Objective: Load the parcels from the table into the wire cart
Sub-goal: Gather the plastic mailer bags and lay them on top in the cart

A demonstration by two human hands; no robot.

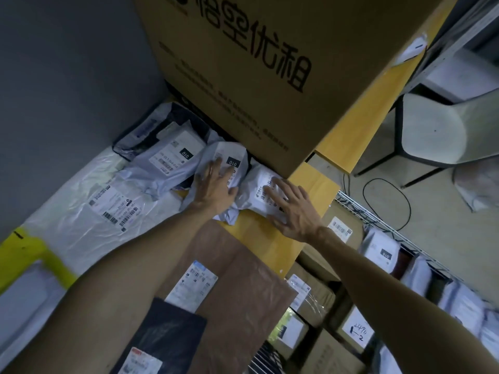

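Two small white poly-bag parcels lie side by side on the yellow table (307, 182), tucked against a big cardboard box (270, 76). My left hand (216, 184) lies with spread fingers on the left white parcel (237, 157), which carries a black "010" label. My right hand (294, 209) lies flat with straight fingers on the right white parcel (253, 190). The wire cart (388, 228) stands below the table's right edge, holding several boxes and white bags.
More parcels lie on the table: a grey bag (167, 155), a clear-wrapped flat parcel (89, 209), a brown envelope (237, 279) and a black bag (164, 336). A chair (437, 133) and a cable (386, 201) are on the floor at right.
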